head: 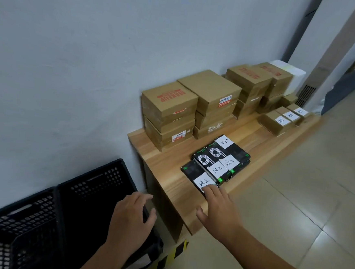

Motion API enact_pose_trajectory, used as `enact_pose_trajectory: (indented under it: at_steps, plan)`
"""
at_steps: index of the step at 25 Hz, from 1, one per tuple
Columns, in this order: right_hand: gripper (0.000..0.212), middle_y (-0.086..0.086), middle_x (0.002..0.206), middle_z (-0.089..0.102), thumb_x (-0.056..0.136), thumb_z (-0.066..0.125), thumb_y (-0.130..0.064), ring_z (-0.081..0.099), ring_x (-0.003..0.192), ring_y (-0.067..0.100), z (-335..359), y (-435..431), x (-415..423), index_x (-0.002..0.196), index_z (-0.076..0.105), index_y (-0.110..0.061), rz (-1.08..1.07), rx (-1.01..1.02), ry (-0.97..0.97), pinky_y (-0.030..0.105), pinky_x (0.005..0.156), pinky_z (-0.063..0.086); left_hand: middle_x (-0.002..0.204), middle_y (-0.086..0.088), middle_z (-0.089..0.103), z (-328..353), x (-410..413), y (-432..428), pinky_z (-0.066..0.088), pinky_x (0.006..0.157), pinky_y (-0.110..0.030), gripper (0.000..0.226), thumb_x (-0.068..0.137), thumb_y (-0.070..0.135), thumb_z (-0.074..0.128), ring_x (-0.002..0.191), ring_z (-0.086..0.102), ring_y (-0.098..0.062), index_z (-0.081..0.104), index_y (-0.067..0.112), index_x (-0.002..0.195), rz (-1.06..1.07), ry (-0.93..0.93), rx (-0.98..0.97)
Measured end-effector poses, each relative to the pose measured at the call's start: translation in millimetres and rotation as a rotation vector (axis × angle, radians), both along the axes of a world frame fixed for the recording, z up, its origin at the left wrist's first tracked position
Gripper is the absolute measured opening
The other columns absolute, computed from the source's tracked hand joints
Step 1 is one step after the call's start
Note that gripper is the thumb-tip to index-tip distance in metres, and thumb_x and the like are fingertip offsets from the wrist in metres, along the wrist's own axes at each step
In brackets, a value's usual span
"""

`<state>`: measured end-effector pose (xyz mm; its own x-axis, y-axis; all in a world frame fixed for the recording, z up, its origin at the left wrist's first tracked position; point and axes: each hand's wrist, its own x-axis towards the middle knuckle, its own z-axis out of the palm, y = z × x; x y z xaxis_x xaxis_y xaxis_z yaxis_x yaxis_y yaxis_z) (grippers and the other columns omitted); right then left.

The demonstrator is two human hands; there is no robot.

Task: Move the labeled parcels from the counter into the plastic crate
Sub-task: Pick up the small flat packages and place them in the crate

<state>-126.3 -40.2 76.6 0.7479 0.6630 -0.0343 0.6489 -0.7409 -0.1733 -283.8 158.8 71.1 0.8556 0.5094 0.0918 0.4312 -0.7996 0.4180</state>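
Note:
Several flat black parcels with white labels lie in a row near the front edge of the wooden counter. My right hand reaches over the counter's near corner, its straight fingertips touching the nearest black parcel at its label. My left hand hovers with relaxed fingers above the right rim of the black plastic crate, holding nothing. The crate stands on the floor left of the counter, against the wall. Three small brown labeled boxes sit further along the counter.
Stacks of brown cardboard boxes line the wall side of the counter, with more stacks and a white box behind them. Tiled floor spreads to the right. Yellow-black tape marks the floor below the counter.

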Motion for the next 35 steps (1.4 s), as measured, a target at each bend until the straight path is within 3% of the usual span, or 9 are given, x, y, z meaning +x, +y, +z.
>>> enact_pose_trajectory:
  at_steps: [7,11,17,23,25,28,30,33,35]
  plan:
    - [0.049,-0.005,0.136,0.053,0.093,0.053,-0.047,0.048,0.124,0.019,-46,13,83,0.136,0.048,-0.025,-0.022,-0.152,0.077,0.031,0.102,0.041,0.118,0.016,0.057,-26,83,11,0.04,0.096,-0.023,0.034,0.094,0.043,0.058,0.106,0.053,-0.003,0.06,0.03,0.126,0.007,0.028,-0.069]
    - [0.072,0.002,0.156,0.04,0.097,0.051,-0.053,0.038,0.142,0.023,-85,32,116,0.155,0.031,-0.016,0.086,-0.214,0.159,0.036,0.114,0.037,0.116,0.016,0.058,-39,103,13,0.043,0.094,-0.025,0.032,0.093,0.041,0.06,0.103,0.055,-0.004,0.063,0.029,0.122,0.057,0.085,-0.085]
    - [0.07,0.019,0.162,0.026,0.103,0.046,-0.038,0.033,0.146,0.031,-126,58,144,0.159,0.018,-0.007,0.216,-0.341,0.133,0.038,0.115,0.035,0.117,0.017,0.057,-46,109,11,0.042,0.097,-0.023,0.029,0.097,0.043,0.054,0.106,0.056,-0.005,0.062,0.032,0.123,0.206,0.212,-0.086]
    - [0.081,0.026,0.163,0.02,0.102,0.041,-0.052,0.029,0.148,0.036,-144,62,155,0.16,0.009,-0.005,0.171,-0.482,0.116,0.04,0.116,0.032,0.116,0.015,0.059,-53,113,18,0.043,0.096,-0.025,0.027,0.097,0.04,0.057,0.105,0.058,-0.007,0.064,0.03,0.121,0.238,0.211,-0.098]
    - [0.087,0.029,0.159,0.029,0.096,0.053,-0.053,0.036,0.144,0.037,-144,61,151,0.159,0.02,-0.004,0.141,-0.435,0.106,0.043,0.114,0.035,0.114,0.015,0.059,-58,111,20,0.043,0.096,-0.026,0.026,0.097,0.039,0.057,0.104,0.058,-0.007,0.064,0.03,0.12,0.247,0.214,-0.099]
    - [0.09,0.034,0.128,0.061,0.061,0.09,-0.044,0.065,0.111,0.043,-137,57,133,0.134,0.062,0.002,0.203,-0.449,0.098,0.049,0.09,0.055,0.113,0.017,0.056,-63,104,19,0.041,0.096,-0.025,0.025,0.097,0.041,0.055,0.103,0.056,-0.005,0.063,0.032,0.119,0.255,0.222,-0.113]
    - [0.087,0.033,0.124,0.064,0.058,0.094,-0.04,0.066,0.108,0.045,-139,57,126,0.129,0.066,0.0,0.213,-0.441,0.097,0.055,0.091,0.055,0.112,0.019,0.055,-64,99,15,0.038,0.094,-0.023,0.024,0.096,0.042,0.055,0.101,0.056,-0.004,0.063,0.033,0.118,0.265,0.225,-0.117]
    - [0.085,0.027,0.157,0.033,0.092,0.065,-0.049,0.042,0.139,0.04,-144,58,124,0.158,0.029,-0.01,0.18,-0.413,0.134,0.05,0.11,0.042,0.11,0.018,0.056,-66,90,12,0.039,0.093,-0.024,0.023,0.096,0.041,0.056,0.098,0.057,-0.005,0.064,0.033,0.116,0.278,0.234,-0.104]
    - [0.079,0.018,0.167,0.01,0.103,0.044,-0.048,0.024,0.149,0.033,-147,58,127,0.162,0.002,-0.016,0.167,-0.399,0.203,0.042,0.116,0.034,0.11,0.016,0.057,-65,85,11,0.042,0.093,-0.026,0.022,0.096,0.041,0.056,0.099,0.058,-0.006,0.064,0.032,0.115,0.285,0.236,-0.091]
